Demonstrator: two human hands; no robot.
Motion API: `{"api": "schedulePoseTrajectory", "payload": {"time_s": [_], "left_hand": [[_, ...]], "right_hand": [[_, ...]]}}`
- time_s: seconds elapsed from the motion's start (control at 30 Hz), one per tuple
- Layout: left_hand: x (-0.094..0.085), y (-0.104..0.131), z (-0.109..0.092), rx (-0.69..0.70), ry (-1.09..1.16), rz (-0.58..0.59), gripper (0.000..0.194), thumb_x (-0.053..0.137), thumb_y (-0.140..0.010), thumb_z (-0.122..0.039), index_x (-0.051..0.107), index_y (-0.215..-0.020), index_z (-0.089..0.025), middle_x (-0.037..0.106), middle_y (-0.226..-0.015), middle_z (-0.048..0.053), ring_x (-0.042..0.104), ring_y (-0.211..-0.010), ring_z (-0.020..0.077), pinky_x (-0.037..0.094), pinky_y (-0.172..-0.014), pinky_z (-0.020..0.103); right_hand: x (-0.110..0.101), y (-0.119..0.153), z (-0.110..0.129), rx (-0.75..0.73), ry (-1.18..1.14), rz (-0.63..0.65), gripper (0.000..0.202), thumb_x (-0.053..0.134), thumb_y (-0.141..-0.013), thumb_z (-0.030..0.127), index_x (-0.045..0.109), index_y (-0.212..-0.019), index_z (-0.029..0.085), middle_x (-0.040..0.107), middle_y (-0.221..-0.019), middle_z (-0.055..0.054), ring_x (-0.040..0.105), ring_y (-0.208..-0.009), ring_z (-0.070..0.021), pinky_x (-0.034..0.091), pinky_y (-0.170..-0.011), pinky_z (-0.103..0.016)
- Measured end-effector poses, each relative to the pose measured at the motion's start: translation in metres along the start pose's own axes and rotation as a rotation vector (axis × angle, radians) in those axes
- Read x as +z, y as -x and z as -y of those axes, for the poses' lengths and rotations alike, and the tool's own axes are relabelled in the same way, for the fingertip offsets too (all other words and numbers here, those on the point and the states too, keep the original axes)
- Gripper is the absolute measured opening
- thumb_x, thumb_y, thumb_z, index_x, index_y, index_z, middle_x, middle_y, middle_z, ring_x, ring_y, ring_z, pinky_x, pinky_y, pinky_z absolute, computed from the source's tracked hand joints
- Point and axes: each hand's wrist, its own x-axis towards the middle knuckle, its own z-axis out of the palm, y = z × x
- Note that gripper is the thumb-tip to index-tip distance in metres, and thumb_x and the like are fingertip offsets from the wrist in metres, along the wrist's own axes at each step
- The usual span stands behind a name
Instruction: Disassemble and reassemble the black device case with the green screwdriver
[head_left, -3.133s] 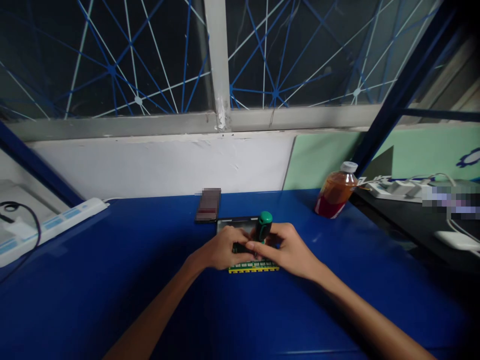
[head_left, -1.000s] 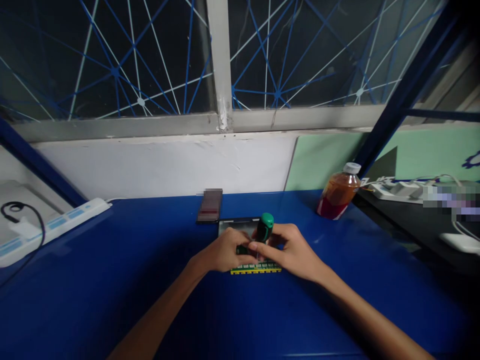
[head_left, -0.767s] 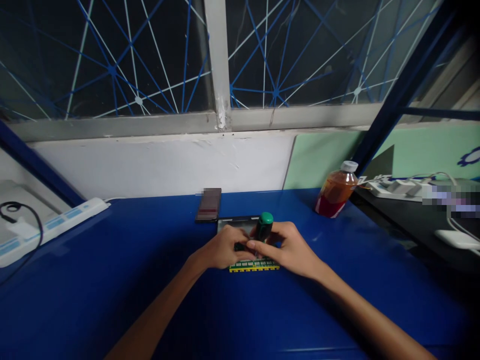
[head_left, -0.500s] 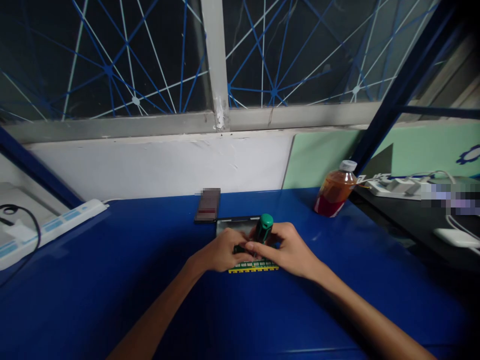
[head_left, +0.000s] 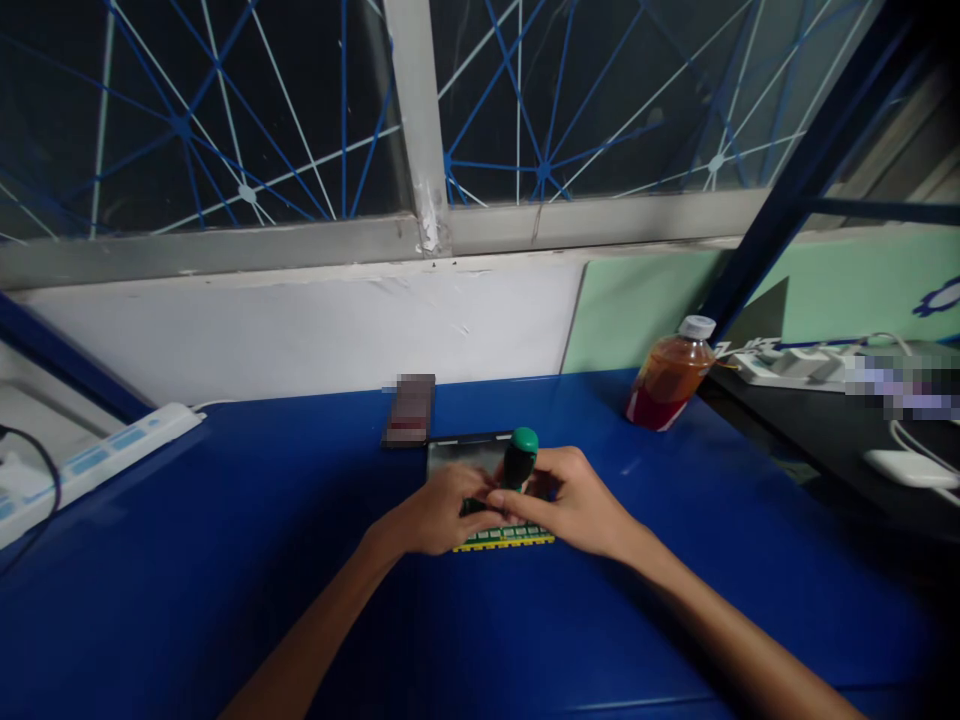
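A screwdriver (head_left: 521,460) with a green-capped dark handle stands nearly upright between my hands. My right hand (head_left: 581,500) is closed around its lower part, thumb stretched toward the left fingers. Close against it, my left hand (head_left: 439,510) has its fingers bent together beside the screwdriver; they are slightly blurred, and what they grip is hidden. Under both hands lies a green board or tray with a yellow notched front edge (head_left: 504,544), its middle covered by the fingers. The screwdriver's tip is out of sight. Behind the hands lies a flat dark case or panel (head_left: 461,455).
A phone-like dark slab (head_left: 409,410) lies on the blue table (head_left: 420,640) behind the case. A bottle of reddish drink (head_left: 670,375) stands at the back right. A white power strip (head_left: 105,460) lies at left; cables and a white adapter (head_left: 907,468) are at right.
The whole view has shifted slightly. The screwdriver's handle looks turned and a little more upright. My left fingers have moved and are blurred; my right hand keeps nearly the same place.
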Motion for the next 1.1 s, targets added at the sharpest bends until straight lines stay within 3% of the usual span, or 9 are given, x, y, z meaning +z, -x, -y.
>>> {"api": "schedulePoseTrajectory", "payload": {"time_s": [0.3, 0.53, 0.7, 1.1], "left_hand": [[0.004, -0.001, 0.007, -0.018, -0.034, -0.061, 0.018, 0.063, -0.085, -0.029, 0.067, -0.075, -0.014, 0.067, -0.078, 0.003, 0.062, -0.075, 0.0145, 0.045, -0.070, 0.026], [-0.005, -0.002, -0.012, -0.021, -0.057, 0.020, 0.011, 0.058, -0.086, -0.020, 0.068, -0.087, -0.015, 0.067, -0.092, 0.005, 0.062, -0.088, 0.0171, 0.046, -0.082, 0.031], [-0.005, 0.000, -0.007, -0.008, -0.107, 0.061, 0.015, 0.062, -0.077, -0.010, 0.067, -0.090, -0.015, 0.066, -0.099, 0.005, 0.061, -0.092, 0.0182, 0.046, -0.087, 0.032], [-0.009, 0.002, -0.004, -0.093, -0.045, 0.079, 0.022, 0.057, -0.075, -0.007, 0.065, -0.094, -0.015, 0.067, -0.096, 0.005, 0.063, -0.089, 0.0184, 0.049, -0.082, 0.031]], "right_hand": [[0.000, -0.001, 0.002, -0.012, 0.025, -0.011, 0.029, 0.067, -0.078, 0.041, 0.062, -0.070, 0.013, 0.059, -0.059, 0.000, 0.048, -0.050, -0.0083, 0.036, -0.045, -0.023], [-0.002, 0.001, 0.003, -0.039, -0.023, -0.046, 0.022, 0.064, -0.082, 0.036, 0.065, -0.077, 0.015, 0.063, -0.058, 0.000, 0.052, -0.049, -0.0090, 0.038, -0.046, -0.023], [-0.003, 0.001, -0.001, -0.009, -0.146, -0.038, 0.021, 0.062, -0.084, 0.035, 0.064, -0.084, 0.015, 0.066, -0.061, -0.002, 0.061, -0.056, -0.0135, 0.046, -0.055, -0.026], [0.003, 0.001, 0.004, -0.034, -0.080, -0.017, 0.025, 0.062, -0.083, 0.039, 0.065, -0.079, 0.015, 0.066, -0.059, -0.002, 0.057, -0.051, -0.0113, 0.041, -0.049, -0.024]]}}
